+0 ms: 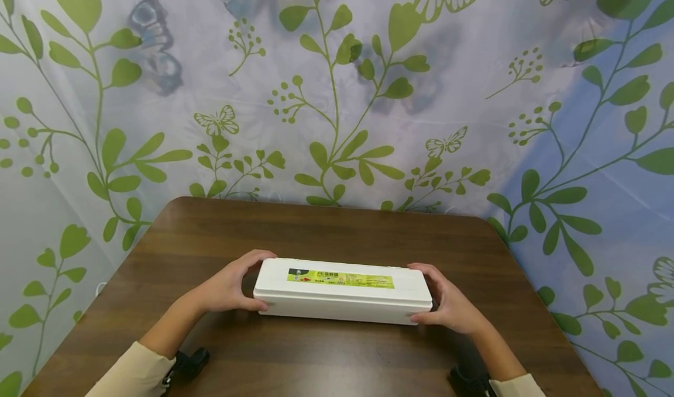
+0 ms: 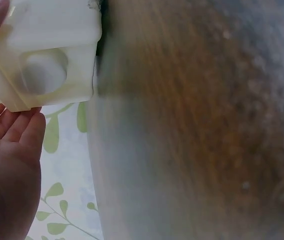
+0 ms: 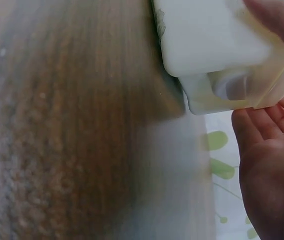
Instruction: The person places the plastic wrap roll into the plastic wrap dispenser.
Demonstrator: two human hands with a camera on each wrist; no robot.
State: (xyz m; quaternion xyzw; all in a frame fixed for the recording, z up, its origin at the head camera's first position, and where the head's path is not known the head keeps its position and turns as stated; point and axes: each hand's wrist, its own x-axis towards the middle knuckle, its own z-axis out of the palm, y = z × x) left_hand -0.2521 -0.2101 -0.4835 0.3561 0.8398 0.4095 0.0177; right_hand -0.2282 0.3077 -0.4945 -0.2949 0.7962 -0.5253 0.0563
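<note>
A long white cling film box (image 1: 342, 310) lies crosswise before me, with a yellow-green printed label (image 1: 340, 278) on its lid. Its left end is gripped by my left hand (image 1: 230, 285), thumb at the front and fingers at the back. My right hand (image 1: 454, 306) grips the opposite end in the same way. In the left wrist view, the box's end wall (image 2: 81, 90) has a round-edged opening with a pale roll (image 2: 42, 72) inside. A similar opening shows in the right wrist view. Whether the box's underside touches the table cannot be told.
The brown wooden table (image 1: 326, 227) has rounded far corners. Behind it hangs a pale curtain (image 1: 253, 93) with green leaves and butterflies. Black wrist devices sit near both sleeves, the left one (image 1: 189, 365) and the right one (image 1: 468, 382).
</note>
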